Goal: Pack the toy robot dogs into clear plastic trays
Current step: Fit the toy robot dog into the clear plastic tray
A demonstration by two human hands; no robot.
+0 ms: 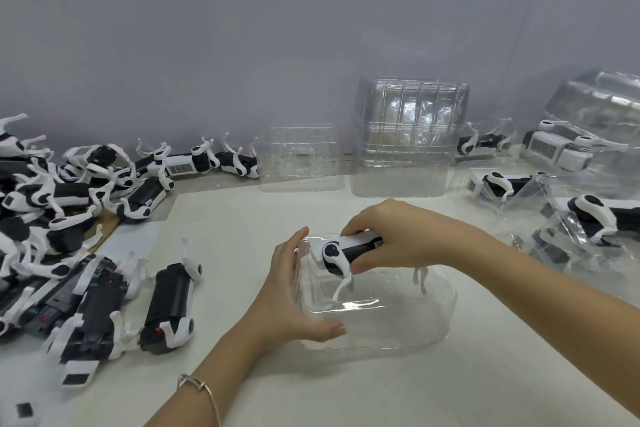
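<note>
A clear plastic tray [415, 326] lies on the white table in front of me. My left hand [289, 291] holds its left end, fingers at the far wall and thumb along the near rim. Above the tray, my right hand [398, 239] grips a black-and-white toy robot dog [334, 255] by its body. The dog is level, with its white legs reaching down into the tray. A big heap of loose robot dogs [69, 218] covers the table's left side.
A stack of clear trays [412, 121] and a single clear tray [299, 156] stand at the back by the grey wall. Packed trays with dogs [571, 218] lie at the right. Two dogs [169, 305] lie close to my left forearm.
</note>
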